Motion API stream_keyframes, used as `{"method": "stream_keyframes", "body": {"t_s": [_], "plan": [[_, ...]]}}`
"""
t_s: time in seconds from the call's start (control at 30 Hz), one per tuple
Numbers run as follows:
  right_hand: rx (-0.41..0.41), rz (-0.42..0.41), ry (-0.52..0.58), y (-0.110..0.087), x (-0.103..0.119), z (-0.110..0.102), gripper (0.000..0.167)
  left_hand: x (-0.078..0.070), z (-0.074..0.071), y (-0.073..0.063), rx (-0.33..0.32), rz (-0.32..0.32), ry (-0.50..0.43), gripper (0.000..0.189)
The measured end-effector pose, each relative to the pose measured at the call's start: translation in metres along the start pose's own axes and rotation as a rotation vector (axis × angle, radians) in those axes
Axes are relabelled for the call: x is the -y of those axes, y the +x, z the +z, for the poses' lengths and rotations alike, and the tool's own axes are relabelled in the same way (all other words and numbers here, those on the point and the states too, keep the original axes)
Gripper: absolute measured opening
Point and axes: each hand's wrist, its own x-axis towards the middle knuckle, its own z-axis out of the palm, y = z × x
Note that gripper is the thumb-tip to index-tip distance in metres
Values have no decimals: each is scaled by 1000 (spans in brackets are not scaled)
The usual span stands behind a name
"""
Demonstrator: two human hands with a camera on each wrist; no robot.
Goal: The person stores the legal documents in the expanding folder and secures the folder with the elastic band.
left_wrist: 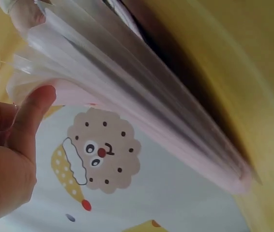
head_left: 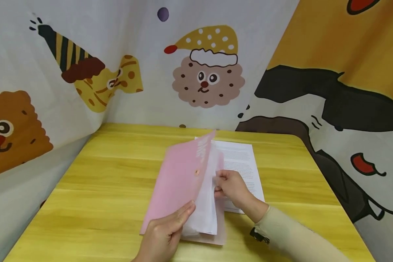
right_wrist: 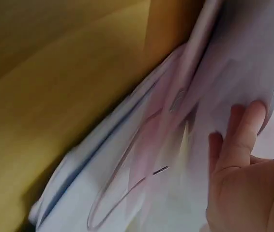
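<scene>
A pink document folder (head_left: pixel 180 174) stands partly open and tilted, with several pale inner dividers (left_wrist: pixel 108 77) fanned apart along its open side. My left hand (head_left: pixel 165 231) grips the front cover near its lower edge; the thumb (left_wrist: pixel 41 99) lies on the pink sheet in the left wrist view. On the open side my right hand (head_left: pixel 232 185) pinches the edge of a translucent divider (right_wrist: pixel 229 72). A thin cord (right_wrist: pixel 120 166) with a metal tip hangs from the folder in the right wrist view.
Behind and right of the folder, white printed sheets (head_left: pixel 243 163) lie on the yellow wood-grain table (head_left: pixel 101 196), partly covered by it. A curtain (head_left: pixel 134 22) with cartoon figures hangs along the far side of the table.
</scene>
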Motion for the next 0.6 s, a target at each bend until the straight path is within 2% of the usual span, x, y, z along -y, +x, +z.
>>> {"method": "stream_keyframes", "body": {"t_s": [0.07,0.17,0.23,0.3,0.33,0.4,0.43,0.53,0.6], "plan": [[-5,10,25,1,-1,10,31,1,-1,-3,-3,-21,2,35],[77,-15,-19,2,-5,14,26,2,-2,-4,-31,-81,25,49],[162,-23,-57,3,-10,8,32,1,-3,-4,-48,-137,46,59],[248,-23,-65,3,-15,-4,38,-1,-4,-4,-61,-190,69,50],[256,-19,-70,4,-17,-11,43,-1,-4,-4,-63,-208,73,47],[222,-29,-119,6,-20,-29,51,-1,-5,-4,-58,-224,85,42],[176,-56,-173,8,-22,-39,53,-1,-5,-4,-59,-222,86,43],[-29,-74,-363,16,-23,-73,58,1,-9,-4,-86,-206,71,52],[-130,-26,-450,23,-22,-95,69,4,-12,-3,-134,-196,56,56]]}}
